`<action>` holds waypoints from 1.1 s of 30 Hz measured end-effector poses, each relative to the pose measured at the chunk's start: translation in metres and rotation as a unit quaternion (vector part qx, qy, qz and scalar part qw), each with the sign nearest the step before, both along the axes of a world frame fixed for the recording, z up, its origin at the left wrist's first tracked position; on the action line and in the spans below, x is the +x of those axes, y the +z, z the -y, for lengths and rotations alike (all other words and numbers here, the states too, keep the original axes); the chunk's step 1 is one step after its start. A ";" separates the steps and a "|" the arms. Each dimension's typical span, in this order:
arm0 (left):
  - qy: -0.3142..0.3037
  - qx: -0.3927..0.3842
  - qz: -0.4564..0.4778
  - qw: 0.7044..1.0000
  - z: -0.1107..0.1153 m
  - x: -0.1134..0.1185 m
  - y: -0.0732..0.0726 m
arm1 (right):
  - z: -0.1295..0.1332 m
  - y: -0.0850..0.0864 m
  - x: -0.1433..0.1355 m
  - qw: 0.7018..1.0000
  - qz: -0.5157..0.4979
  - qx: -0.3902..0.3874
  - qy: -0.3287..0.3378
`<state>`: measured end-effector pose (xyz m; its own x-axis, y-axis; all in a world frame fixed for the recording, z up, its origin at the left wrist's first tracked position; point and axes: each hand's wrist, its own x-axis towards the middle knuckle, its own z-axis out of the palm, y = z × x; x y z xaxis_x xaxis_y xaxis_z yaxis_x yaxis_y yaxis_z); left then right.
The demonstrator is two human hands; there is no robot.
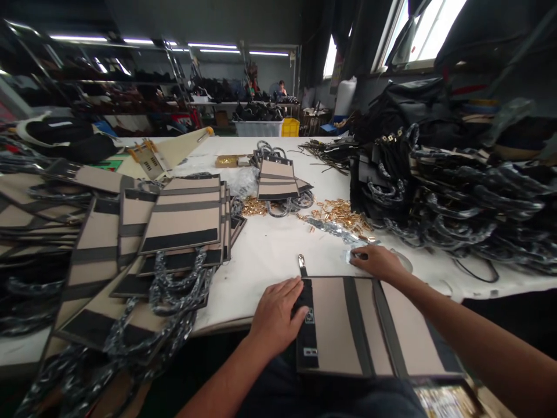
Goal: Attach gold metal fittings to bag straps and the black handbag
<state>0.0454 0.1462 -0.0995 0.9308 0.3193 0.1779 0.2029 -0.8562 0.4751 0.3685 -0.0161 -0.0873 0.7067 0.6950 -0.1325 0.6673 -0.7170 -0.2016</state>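
A beige panel with dark bands [333, 325] lies at the table's front edge, partly over my lap. My left hand [278, 313] rests on its dark left strip, fingers lying fairly flat and the thumb apart, beside small metal fittings. A tab with a metal clasp [301, 262] sticks out past the panel's top left corner. Beyond the panel's far edge, my right hand [376, 261] has its fingers closed at the near end of a scatter of flat silver pieces [331, 227]. What those fingers hold is too small to make out.
Stacked beige panels [187, 212] with plastic-wrapped handles fill the left. Gold metal pieces [343, 215] lie mid-table, near a smaller panel stack [278, 177]. Dark bags with wrapped handles [478, 203] are heaped at right. People [282, 88] sit far behind.
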 end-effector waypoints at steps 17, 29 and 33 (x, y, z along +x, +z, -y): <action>-0.031 0.229 0.190 0.954 -0.034 0.009 -0.046 | -0.023 0.057 -0.027 0.982 -0.115 0.151 0.016; 0.018 -0.005 0.022 1.000 0.000 0.000 -0.005 | -0.080 0.040 -0.103 0.894 -0.372 0.083 0.234; 0.026 -0.032 0.023 0.999 0.002 -0.002 -0.004 | -0.084 0.033 -0.107 0.899 -0.347 0.065 0.259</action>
<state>0.0436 0.1438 -0.1035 0.9039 0.3791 0.1983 0.2224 -0.8122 0.5393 0.2618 0.0678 -0.0540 0.0612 0.9489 -0.3097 0.5854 -0.2854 -0.7589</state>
